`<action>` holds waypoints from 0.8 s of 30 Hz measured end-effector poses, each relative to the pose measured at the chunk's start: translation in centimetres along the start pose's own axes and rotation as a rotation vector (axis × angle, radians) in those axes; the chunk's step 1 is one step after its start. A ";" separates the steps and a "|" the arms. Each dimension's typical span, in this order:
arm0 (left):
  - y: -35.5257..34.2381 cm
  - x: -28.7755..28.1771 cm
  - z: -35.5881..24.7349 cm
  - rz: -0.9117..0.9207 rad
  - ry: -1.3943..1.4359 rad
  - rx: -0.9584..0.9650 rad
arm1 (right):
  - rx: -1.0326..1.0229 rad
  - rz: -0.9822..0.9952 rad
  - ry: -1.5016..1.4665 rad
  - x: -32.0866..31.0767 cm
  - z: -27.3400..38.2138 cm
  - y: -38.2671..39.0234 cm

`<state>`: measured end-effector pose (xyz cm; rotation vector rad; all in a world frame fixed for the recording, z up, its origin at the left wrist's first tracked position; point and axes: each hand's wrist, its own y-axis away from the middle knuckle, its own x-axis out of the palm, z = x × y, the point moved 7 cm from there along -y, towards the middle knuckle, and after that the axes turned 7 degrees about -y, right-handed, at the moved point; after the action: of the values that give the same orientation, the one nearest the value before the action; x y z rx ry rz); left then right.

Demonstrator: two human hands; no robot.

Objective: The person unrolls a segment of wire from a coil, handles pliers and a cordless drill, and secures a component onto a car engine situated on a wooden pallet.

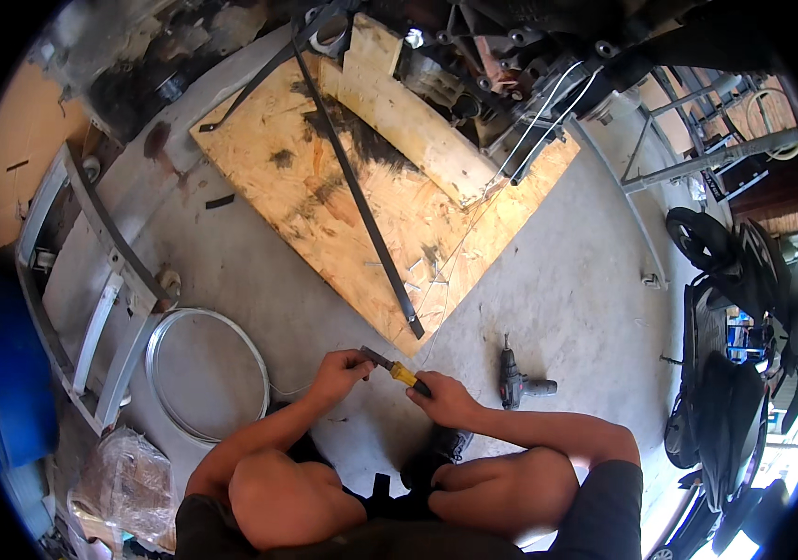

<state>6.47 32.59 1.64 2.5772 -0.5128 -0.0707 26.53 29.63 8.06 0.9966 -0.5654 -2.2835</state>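
Observation:
My right hand (441, 399) is closed round the black end of a yellow-handled tool (403, 374), whose flat metal end (376, 357) points up-left. My left hand (341, 373) is pinched at that metal end; what is between its fingers is too small to make out. A thin wire (291, 391) runs from near my left hand toward a coil of silver wire (252, 345) on the concrete floor. Just beyond my hands lies an OSB board (511, 233) with a long black metal strip (361, 210) and several small fasteners (436, 278).
A cordless drill (513, 378) lies right of my hands. Greasy machine parts (473, 89) and a pale plank (408, 140) are at the back. A metal frame (100, 224), plastic-wrapped bundle (124, 485) and blue barrel (7, 355) stand left; black padded items (725, 401) and a rack (725, 159) right.

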 end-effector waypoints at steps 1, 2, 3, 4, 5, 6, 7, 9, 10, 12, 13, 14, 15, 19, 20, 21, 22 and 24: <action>0.0 0.0 0.1 0.012 0.021 0.000 | -0.006 -0.002 -0.003 0.0 0.0 0.0; 0.0 0.0 0.2 0.024 0.042 0.001 | -0.012 -0.005 -0.005 0.1 0.0 0.0; 0.0 0.0 0.6 0.031 0.059 -0.004 | -0.018 -0.024 -0.016 0.2 -0.1 0.0; -0.1 0.0 1.0 0.038 0.076 -0.009 | -0.024 -0.043 -0.026 0.4 -0.1 0.1; -0.3 0.0 1.3 0.045 0.094 -0.013 | -0.030 -0.062 -0.035 0.4 -0.1 0.0; -0.2 0.0 1.3 0.041 0.099 -0.017 | -0.018 -0.050 -0.025 0.6 -0.2 -0.1; -0.2 0.0 1.3 0.037 0.104 -0.020 | -0.006 -0.037 -0.015 0.7 -0.3 -0.4; -0.3 0.0 1.4 0.034 0.107 -0.028 | 0.094 -0.037 -0.053 0.5 -0.6 -0.6; -0.3 0.0 1.4 0.035 0.104 -0.032 | 0.182 -0.050 -0.100 0.2 -0.6 -0.5; -0.5 0.2 1.6 0.041 0.118 -0.047 | 0.249 -0.020 -0.125 0.5 -1.0 -0.6; -0.6 0.4 1.7 0.046 0.134 -0.059 | 0.227 0.022 -0.102 0.9 -1.5 -1.0; -0.6 0.5 1.9 0.052 0.151 -0.071 | 0.205 0.063 -0.079 1.3 -1.7 -1.2; -0.6 0.5 2.0 0.057 0.153 -0.075 | 0.226 0.044 -0.050 1.2 -1.6 -1.2; -0.5 0.4 1.8 0.086 0.170 -0.070 | 0.287 0.009 0.024 0.8 -1.2 -1.0; -0.5 0.4 1.6 0.095 0.175 -0.064 | 0.297 0.011 0.031 0.8 -1.3 -1.0; -0.5 0.4 1.7 0.093 0.173 -0.057 | 0.287 0.026 0.013 1.0 -1.3 -1.0; -0.5 0.4 2.0 0.091 0.170 -0.051 | 0.278 0.042 -0.005 1.2 -1.4 -1.1; -0.3 0.4 1.9 0.108 0.157 -0.035 | 0.312 0.153 -0.196 1.9 -2.0 -1.0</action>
<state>6.62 31.78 -0.10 2.4905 -0.5849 0.1578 26.67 28.85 5.28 0.8388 -1.0697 -2.2101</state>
